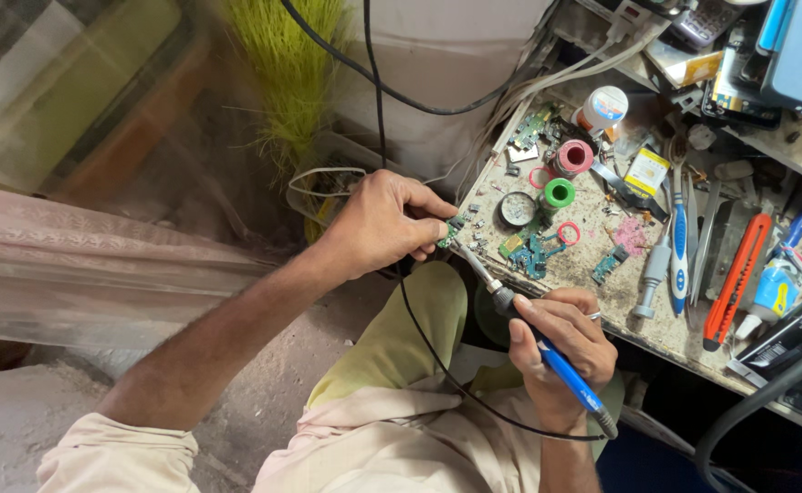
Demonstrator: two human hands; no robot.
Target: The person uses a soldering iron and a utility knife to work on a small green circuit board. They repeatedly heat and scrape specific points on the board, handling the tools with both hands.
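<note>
Presently the left hand is pinching a small green circuit board between thumb and fingertips, holding it just off the near left corner of the workbench. The right hand is gripping a blue-handled soldering iron like a pen, fingers closed round the handle, with the metal tip angling up and left toward the board. Tip and board are lying very close together; whether they are touching cannot be told. The two hands are working apart, each clamped on its own item. A black cord is trailing from the iron's rear end and looping across the person's lap.

On the bench surface, several items are sitting just beyond the held board: a round tin, a green spool, a pink spool, a red ring and loose green board fragments. Further right, a blue and white brush-like tool, tweezers, an orange utility knife and a small glue tube are lying side by side. A white jar is standing near the back edge. A tuft of green bristles is standing behind the left hand, well apart from the bench work.
</note>
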